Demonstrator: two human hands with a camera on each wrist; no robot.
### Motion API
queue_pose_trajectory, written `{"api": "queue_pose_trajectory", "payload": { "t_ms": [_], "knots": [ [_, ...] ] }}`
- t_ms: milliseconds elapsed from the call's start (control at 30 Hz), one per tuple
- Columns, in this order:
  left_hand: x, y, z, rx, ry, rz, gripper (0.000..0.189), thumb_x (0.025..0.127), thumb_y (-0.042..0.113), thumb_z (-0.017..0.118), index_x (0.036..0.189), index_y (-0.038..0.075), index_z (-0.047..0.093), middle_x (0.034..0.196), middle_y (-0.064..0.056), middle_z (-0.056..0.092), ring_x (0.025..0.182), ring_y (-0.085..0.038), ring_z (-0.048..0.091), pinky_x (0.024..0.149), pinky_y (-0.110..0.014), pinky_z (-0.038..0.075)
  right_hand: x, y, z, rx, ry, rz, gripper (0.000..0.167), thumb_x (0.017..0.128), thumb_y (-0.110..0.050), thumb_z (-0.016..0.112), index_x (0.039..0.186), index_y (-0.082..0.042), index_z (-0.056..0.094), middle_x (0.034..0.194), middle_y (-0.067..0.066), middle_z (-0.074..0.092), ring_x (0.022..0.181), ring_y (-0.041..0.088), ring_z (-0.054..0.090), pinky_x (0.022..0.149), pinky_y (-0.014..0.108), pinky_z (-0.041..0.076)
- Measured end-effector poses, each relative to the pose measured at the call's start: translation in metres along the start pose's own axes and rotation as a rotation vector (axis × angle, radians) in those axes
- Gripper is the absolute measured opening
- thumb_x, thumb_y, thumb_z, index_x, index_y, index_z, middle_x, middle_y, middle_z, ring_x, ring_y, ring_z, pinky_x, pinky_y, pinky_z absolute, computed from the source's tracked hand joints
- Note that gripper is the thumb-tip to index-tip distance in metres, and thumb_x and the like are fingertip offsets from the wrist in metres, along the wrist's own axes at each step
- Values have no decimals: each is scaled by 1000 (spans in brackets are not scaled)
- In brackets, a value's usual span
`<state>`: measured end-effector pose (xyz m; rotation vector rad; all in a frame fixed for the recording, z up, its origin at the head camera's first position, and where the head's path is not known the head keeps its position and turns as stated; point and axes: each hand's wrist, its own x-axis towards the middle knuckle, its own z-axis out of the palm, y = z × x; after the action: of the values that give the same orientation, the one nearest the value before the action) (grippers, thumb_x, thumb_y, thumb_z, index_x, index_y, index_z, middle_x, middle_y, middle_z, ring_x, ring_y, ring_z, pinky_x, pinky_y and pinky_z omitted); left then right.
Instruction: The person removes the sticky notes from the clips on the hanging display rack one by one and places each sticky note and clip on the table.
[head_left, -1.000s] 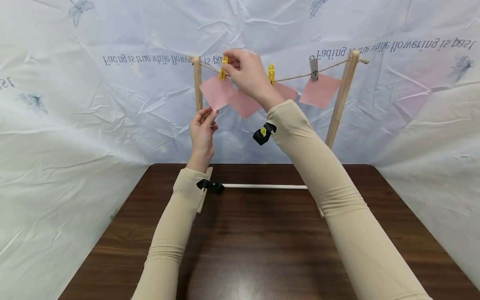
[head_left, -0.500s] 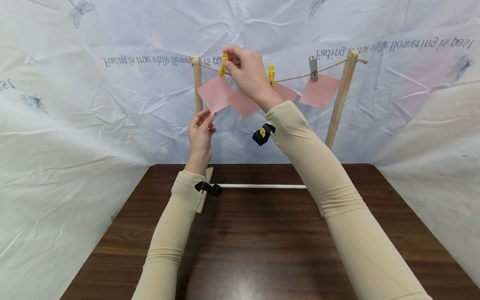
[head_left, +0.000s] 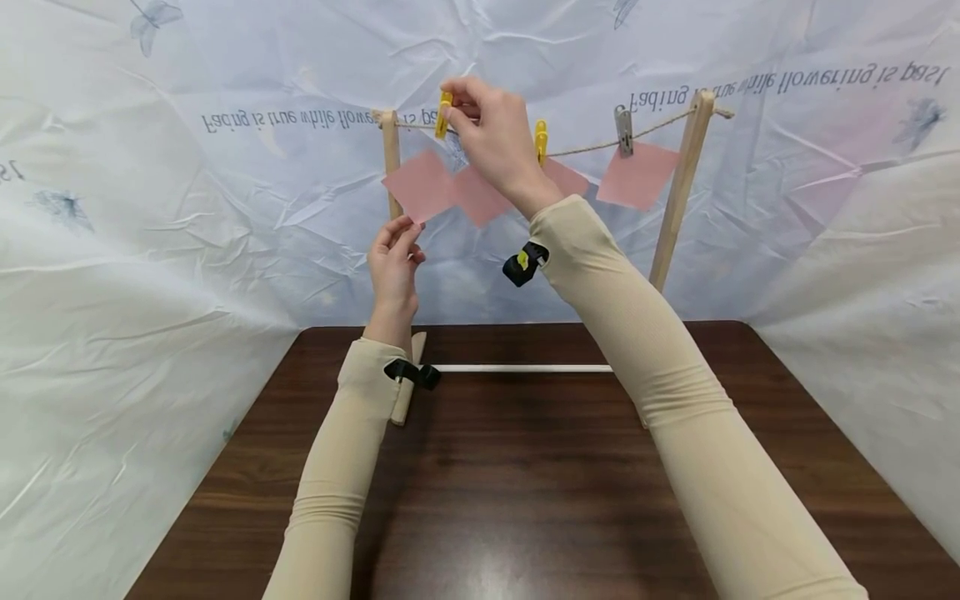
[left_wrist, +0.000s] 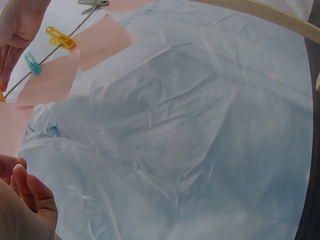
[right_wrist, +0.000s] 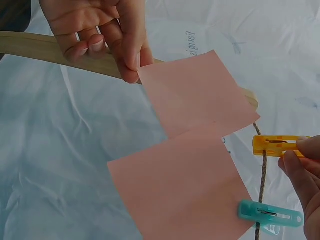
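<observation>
My left hand pinches the lower corner of a pink square of paper between thumb and fingertip. The sheet's upper corner stands apart from the yellow clothespin, as the right wrist view shows. My right hand pinches that clothespin by its handle end, with its jaws at the twine. Beside it a teal clothespin holds a second pink square on the twine; in the head view my right hand hides this peg. The second square partly overlaps the first.
Farther right, another yellow clothespin and a grey one each hold a pink square on the line. The twine runs between two wooden posts, left and right. A white rod crosses the brown table below.
The pink square has come away from the yellow clothespin, moving left and slightly down with my left hand. My right hand has risen slightly with the clothespin.
</observation>
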<state>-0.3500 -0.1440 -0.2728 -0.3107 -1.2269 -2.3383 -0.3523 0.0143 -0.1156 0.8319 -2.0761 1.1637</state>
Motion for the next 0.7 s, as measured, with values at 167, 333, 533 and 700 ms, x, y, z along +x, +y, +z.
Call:
{"api": "queue_pose_trajectory", "payload": {
  "t_ms": [167,333,533,700],
  "knots": [
    [1,-1,-1,-1,6,-4,14,96,-1,65,94,12,69,89,-2,69,63,-11,47,59,-22,43,-1,-1,-1,-12,2,-15,27,102,-9,61,127,1,65,119,10,71,108,10,66,92,13,48],
    [1,-2,-1,0,2,-5,12,96,0,66,96,12,69,90,-3,69,63,-11,48,60,-23,43,-2,-3,-3,-24,13,-32,24,102,-9,61,123,0,66,116,10,72,105,9,67,91,13,48],
    [-1,-1,-5,18,-13,0,10,97,2,65,99,11,68,94,-4,68,65,-11,48,62,-24,43,-3,-6,-6,-17,14,-53,23,101,-9,62,122,0,66,113,10,71,102,8,66,90,12,48],
    [-2,-1,-8,25,-19,-2,9,98,2,65,100,11,67,95,-4,68,65,-12,48,62,-24,44,-7,-6,-11,8,25,-60,22,101,-9,63,121,0,67,111,10,72,101,9,66,90,13,48]
  ]
}}
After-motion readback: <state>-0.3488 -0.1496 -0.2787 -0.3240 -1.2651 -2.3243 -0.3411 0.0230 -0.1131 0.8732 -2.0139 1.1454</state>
